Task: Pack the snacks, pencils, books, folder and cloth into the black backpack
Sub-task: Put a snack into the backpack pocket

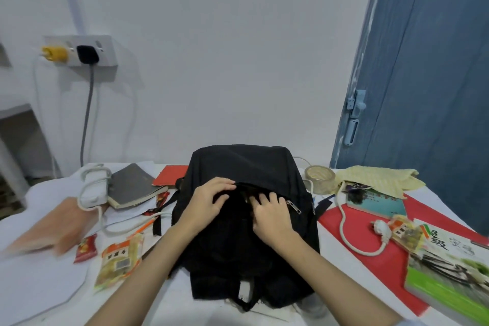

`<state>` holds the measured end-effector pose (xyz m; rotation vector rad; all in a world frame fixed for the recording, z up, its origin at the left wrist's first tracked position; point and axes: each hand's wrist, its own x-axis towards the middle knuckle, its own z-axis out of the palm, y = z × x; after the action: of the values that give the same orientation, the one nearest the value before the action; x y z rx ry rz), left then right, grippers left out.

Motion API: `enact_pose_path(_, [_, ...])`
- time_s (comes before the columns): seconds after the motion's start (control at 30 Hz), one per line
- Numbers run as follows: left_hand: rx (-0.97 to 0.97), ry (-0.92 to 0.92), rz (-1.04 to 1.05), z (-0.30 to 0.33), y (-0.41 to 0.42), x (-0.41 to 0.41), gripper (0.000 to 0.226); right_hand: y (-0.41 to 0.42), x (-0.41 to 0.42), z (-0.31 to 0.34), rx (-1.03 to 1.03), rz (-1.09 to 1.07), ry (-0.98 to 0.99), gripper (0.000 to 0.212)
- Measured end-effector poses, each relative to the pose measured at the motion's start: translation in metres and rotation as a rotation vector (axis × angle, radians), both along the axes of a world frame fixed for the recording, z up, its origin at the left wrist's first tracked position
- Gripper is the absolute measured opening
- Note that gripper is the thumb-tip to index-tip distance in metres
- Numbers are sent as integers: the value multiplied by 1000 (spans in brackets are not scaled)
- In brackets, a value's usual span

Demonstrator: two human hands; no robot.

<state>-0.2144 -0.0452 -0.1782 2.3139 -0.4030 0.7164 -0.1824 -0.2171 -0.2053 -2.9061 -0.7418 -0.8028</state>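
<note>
Snacks, books and cloth are still spread round the bag, so packing is judged barely begun. Farthest left, a glossy orange plastic folder (43, 227) is laid flat on the white-covered table (34, 286); just beside it a small red snack sachet (86, 247) and a larger yellow-and-orange snack packet (119, 259) are seen, with an orange pencil (144, 225) above them. Behind these, a grey hardback notebook (132, 185) is propped against a coiled white power strip (92, 188).

At the centre the black fabric backpack (246, 233) is laid flat. The left hand (209, 201) is curled over the upper lip of its zip opening and the cloth is gripped; the right hand (272, 217) is hooked into the lower lip, fingers bent round the fabric.

Further right, a roll of clear tape (318, 178), a pale yellow knitted cloth (381, 177), a teal paperback book (378, 202) and a green-covered textbook (449, 272) are found.

Snagging of lining in the zip is the likely risk if the mouth is tugged unevenly. The white cable could also be swept inside with the books.
</note>
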Motion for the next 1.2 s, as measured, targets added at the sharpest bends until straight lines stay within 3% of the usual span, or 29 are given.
enact_pose_path(0.1, [12,125,48,-8,14,-20,24,-12,-3,0,104,106,-48,31])
enact_pose_path(0.23, [-50,166,607,-24,63,-54,21,-28,-2,5,292,207,-114,31])
enact_pose_path(0.33, [26,542,951,-44,105,-80,44,-29,7,10,285,198,-76,41])
enact_pose_path(0.4, [18,814,941,-57,118,-89,63,-27,12,7,253,217,-31,38])
enact_pose_path(0.47, [38,923,881,-67,121,-94,68,-26,13,4,246,223,19,31])
enact_pose_path(0.57, [-64,809,908,-73,123,-97,63,-25,14,1,232,185,77,31])
enact_pose_path(0.77, [-365,284,893,-61,117,-106,34,-32,15,6,249,98,259,33])
enact_pose_path(0.93, [-335,-135,730,-14,82,-95,27,-28,16,25,359,116,282,17])
enact_pose_path(1.07, [-333,-33,310,18,28,-70,24,-30,24,42,473,125,345,12])
enact_pose_path(1.2, [-53,50,58,-2,-22,-48,11,-31,24,45,496,149,345,12])
